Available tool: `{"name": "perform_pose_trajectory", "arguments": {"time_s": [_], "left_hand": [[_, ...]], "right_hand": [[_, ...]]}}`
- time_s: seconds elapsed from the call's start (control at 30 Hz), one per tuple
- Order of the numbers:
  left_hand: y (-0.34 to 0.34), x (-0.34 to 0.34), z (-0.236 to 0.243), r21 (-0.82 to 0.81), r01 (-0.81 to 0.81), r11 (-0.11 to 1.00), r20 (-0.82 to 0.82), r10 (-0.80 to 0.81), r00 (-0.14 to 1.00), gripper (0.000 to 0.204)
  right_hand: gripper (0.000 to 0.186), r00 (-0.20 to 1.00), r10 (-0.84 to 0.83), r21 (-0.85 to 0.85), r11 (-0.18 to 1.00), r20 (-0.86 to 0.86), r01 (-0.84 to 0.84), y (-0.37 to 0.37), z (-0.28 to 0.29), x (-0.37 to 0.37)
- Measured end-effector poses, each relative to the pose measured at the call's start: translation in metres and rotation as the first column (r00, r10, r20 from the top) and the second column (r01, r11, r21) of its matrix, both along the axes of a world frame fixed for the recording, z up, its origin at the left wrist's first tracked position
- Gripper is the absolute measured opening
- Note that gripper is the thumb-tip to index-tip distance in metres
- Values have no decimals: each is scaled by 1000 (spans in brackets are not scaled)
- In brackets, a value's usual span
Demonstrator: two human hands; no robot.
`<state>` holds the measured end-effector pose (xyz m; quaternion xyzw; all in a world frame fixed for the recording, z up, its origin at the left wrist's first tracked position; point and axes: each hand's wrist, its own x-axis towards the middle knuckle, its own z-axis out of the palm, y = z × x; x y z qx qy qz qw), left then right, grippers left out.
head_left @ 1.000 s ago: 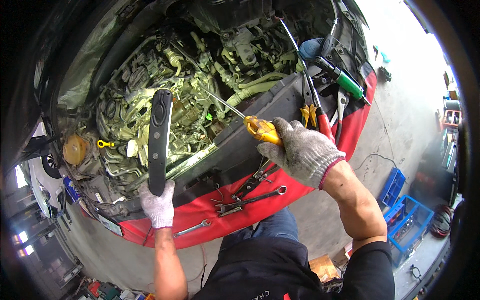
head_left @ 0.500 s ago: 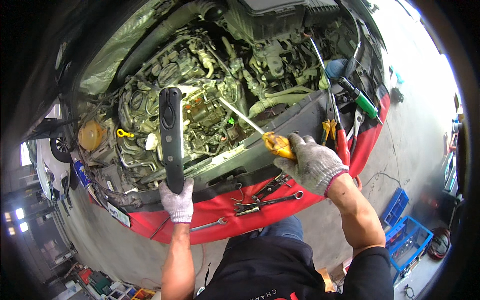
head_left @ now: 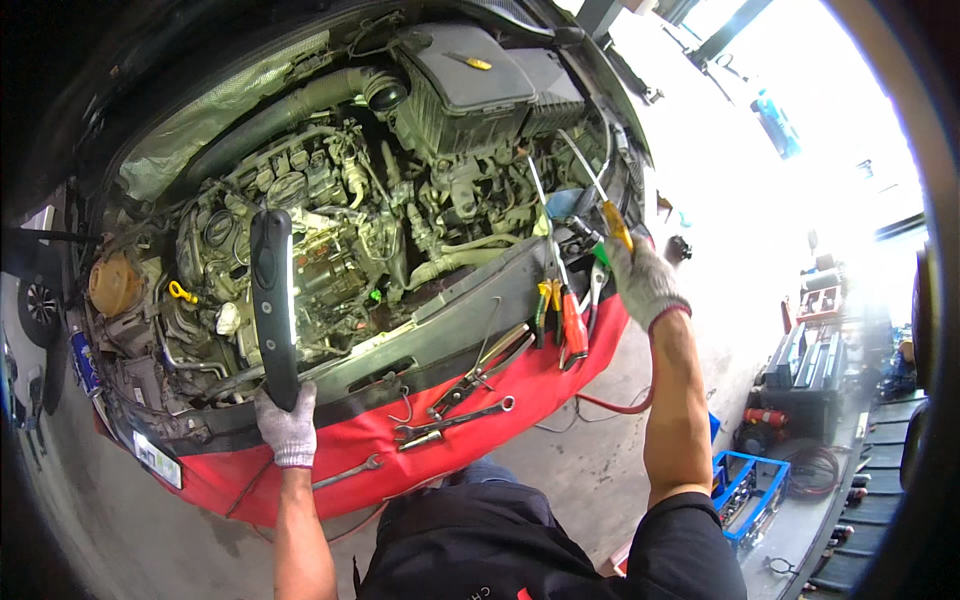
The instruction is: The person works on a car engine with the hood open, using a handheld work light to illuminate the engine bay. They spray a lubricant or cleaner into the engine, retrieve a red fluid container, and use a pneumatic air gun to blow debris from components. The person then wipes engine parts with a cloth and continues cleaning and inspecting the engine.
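Note:
My left hand point(head_left: 288, 425), in a knitted work glove, grips the lower end of a black handheld work light point(head_left: 273, 320). The lamp stands upright over the near left of the engine point(head_left: 300, 215), its lit strip facing right. My right hand point(head_left: 648, 282), also gloved, is closed around the yellow handle of a screwdriver point(head_left: 617, 228). Its shaft points up and left toward the black air filter box point(head_left: 470, 90). Beneath and left of that hand lie a red-handled screwdriver point(head_left: 573, 325), yellow-handled pliers point(head_left: 543, 305) and a green and black tool point(head_left: 598, 250).
A red cover point(head_left: 420, 470) drapes over the car's front edge. On it rest a combination wrench point(head_left: 345, 472), another wrench point(head_left: 470, 415) and locking pliers point(head_left: 470, 380). A small yellow-handled tool point(head_left: 478, 63) lies on the filter box. A blue crate point(head_left: 750, 490) stands on the floor, right.
My right hand has swung right and away with the screwdriver, from over the engine to the front panel's right end. My left hand still holds the light. The view has shifted right.

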<state>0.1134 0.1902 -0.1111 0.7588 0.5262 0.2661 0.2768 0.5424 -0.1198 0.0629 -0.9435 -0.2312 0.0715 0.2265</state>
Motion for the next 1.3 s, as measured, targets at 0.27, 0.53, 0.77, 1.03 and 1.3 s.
{"name": "perform_pose_trajectory", "arguments": {"time_s": [0.27,0.53,0.77,1.03,1.3], "left_hand": [[-4,15,7,13,47,999,64,-47,997,60],[-12,23,31,88,-38,995,-62,44,997,59],[-14,26,28,73,-68,995,-83,74,994,56],[-11,27,26,73,-64,995,-147,75,986,58],[-13,38,29,50,-65,997,-186,73,980,56]], "right_hand": [[53,939,-179,-307,913,293,270,23,-31,159],[65,983,-52,-272,957,175,100,119,-44,141],[53,989,-19,-288,956,146,61,66,-42,125],[25,975,-64,-40,998,-211,56,10,-49,241],[36,1000,-21,7,1000,4,21,12,-59,286]]}}
